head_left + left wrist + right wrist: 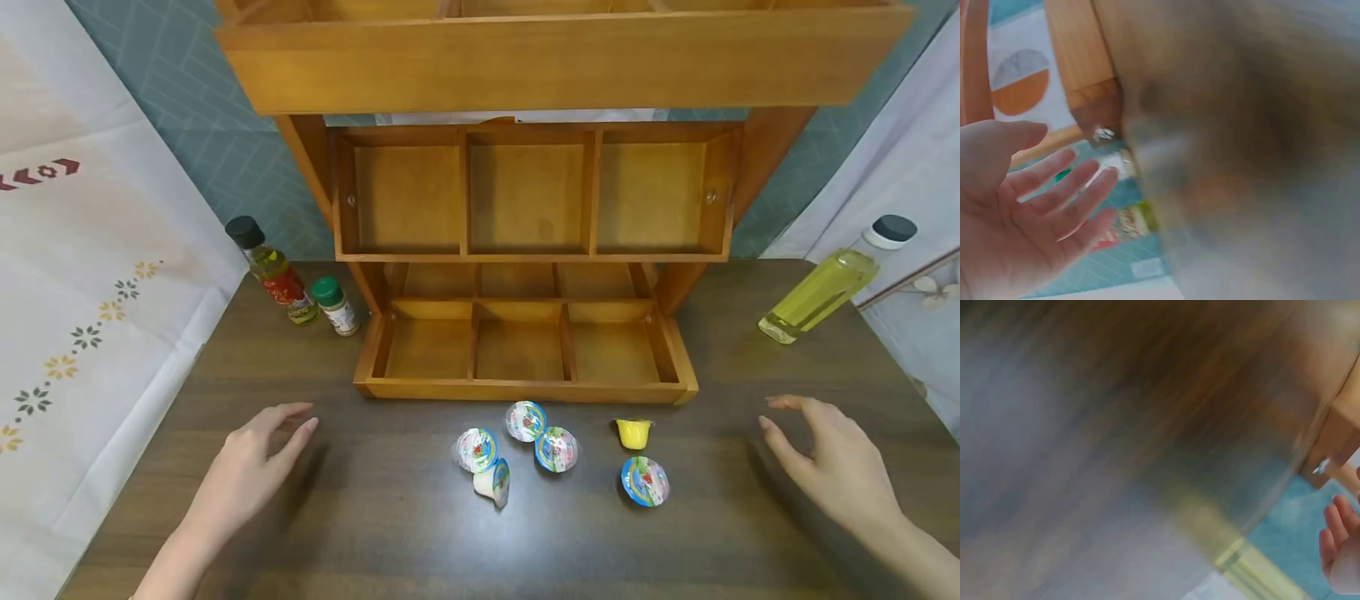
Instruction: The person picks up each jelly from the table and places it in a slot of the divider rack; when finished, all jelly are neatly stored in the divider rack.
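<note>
My left hand (pixel 247 460) hovers over the left of the table, thumb and fingers apart with nothing between them; the left wrist view shows its fingers loosely spread. On the other side, my right hand (pixel 836 462) is held above the table, relaxed and holding nothing. Between the hands lie several small foil-lidded jelly cups. One cup with a blue-rimmed lid (pixel 645 482) and a yellow cup (pixel 633 433) lie nearest the right hand. Toward the left, a lidded cup (pixel 476 450) sits beside a white cup tipped on its side (pixel 486 483). Two more cups (pixel 526 421) sit together behind them.
A tiered wooden rack (pixel 525 390) with bare compartments stands at the back. Left of it are an oil bottle with a red label (pixel 283 283) and a green-capped jar (pixel 341 317). A tall bottle of yellow-green oil (pixel 821 292) stands at the right.
</note>
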A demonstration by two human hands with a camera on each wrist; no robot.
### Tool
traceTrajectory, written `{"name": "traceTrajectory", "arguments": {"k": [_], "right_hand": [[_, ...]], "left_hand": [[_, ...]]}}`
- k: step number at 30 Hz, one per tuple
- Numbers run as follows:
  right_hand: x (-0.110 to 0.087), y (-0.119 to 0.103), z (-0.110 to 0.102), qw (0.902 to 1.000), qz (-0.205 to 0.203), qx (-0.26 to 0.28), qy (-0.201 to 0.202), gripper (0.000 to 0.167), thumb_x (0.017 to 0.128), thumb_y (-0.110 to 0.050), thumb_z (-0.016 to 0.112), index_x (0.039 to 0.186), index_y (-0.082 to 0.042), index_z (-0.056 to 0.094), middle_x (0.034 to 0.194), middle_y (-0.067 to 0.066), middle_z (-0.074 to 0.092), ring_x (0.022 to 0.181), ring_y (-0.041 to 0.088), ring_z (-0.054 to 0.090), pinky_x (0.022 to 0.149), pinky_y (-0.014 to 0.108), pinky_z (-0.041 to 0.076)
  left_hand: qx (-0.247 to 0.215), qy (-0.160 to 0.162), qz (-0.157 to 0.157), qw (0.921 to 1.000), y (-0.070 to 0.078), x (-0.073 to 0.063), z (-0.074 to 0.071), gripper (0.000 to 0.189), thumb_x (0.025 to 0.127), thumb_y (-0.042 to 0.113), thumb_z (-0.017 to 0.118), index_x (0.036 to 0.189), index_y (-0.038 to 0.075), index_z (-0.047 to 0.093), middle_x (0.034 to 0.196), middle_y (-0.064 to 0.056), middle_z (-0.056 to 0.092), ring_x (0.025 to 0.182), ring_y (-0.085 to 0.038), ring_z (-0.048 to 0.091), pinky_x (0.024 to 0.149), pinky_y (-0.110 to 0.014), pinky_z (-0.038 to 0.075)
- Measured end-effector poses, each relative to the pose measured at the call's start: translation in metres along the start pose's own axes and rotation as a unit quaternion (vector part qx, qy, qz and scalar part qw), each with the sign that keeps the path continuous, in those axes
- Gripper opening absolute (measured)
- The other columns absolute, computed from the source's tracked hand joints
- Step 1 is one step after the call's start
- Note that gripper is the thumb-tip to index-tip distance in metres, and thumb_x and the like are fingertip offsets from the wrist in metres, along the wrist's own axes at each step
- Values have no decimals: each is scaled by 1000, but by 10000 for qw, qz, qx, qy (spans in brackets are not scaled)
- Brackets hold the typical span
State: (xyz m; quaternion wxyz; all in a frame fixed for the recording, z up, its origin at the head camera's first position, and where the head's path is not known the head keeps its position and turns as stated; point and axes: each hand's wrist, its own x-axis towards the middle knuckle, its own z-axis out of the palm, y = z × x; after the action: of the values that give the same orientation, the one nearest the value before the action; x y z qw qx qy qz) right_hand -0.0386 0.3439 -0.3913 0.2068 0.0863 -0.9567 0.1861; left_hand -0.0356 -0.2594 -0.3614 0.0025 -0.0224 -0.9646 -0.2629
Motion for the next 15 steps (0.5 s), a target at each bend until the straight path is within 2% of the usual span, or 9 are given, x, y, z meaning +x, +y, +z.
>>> {"name": "traceTrajectory", "arguments": {"k": [2,5,8,10,12,15], "right_hand": [[0,-7,2,9996,-239,88,89,29,74,-9,74,100,-5,62,94,15,66,51,1,30,46,20,31],[3,-23,4,9983,-400,418,111,29,71,-3,76,95,-10,61,89,6,66,60,-11,40,48,13,33],[11,-39,7,9943,-780,728,23,31,68,3,75,88,-13,57,88,-4,65,79,-18,47,54,8,35],[19,-50,9,9890,-1145,936,-57,28,72,1,73,85,-13,54,89,-9,62,89,-17,48,58,8,36],[26,-61,12,9818,-1512,1131,-182,18,82,-13,70,84,-14,52,91,-12,60,90,-14,50,65,6,39],[36,-80,17,9694,-1967,1404,-418,12,86,-19,66,89,-14,56,93,-12,60,90,-5,53,77,6,41]], "left_hand": [[-40,-79,47,9999,8,4,-3,46,96,43,48,123,8,57,115,-13,63,103,-33,60,80,-54,48],[-33,-304,52,9995,22,13,-4,50,95,47,46,124,7,56,118,-13,62,104,-31,60,82,-52,48],[-197,-334,-13,9992,34,25,-2,55,95,47,46,129,5,51,124,-17,57,111,-35,55,87,-55,45],[-370,-298,-101,9988,39,33,1,58,95,47,46,133,3,46,128,-21,52,117,-38,50,91,-57,42],[-564,-311,-210,9977,41,43,4,63,95,48,46,137,1,40,132,-24,48,119,-41,46,93,-58,40],[-873,-598,-416,9935,40,57,7,70,95,51,44,142,1,31,137,-28,41,121,-44,44,95,-57,40]]}}
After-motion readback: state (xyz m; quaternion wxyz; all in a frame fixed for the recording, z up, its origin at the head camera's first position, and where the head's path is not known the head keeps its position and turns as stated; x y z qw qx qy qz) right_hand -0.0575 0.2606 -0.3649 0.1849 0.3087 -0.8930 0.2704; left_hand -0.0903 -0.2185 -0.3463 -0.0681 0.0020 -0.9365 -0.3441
